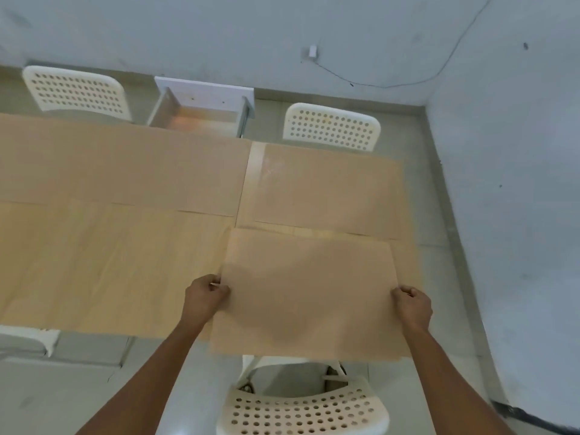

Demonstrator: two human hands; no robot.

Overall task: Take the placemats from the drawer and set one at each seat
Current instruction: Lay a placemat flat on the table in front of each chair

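Head view: I'm watching both hands pinch one placemat by its side edges, left hand and right hand each clenched on it. It hovers over the table corner by the near chair, its near edge overhanging. My worry: set down like this it could slide off, or land crooked across the far mat already lying beyond it. The tones match the tabletop, so misjudging edges is easy. The drawer sits open opposite and looks empty.
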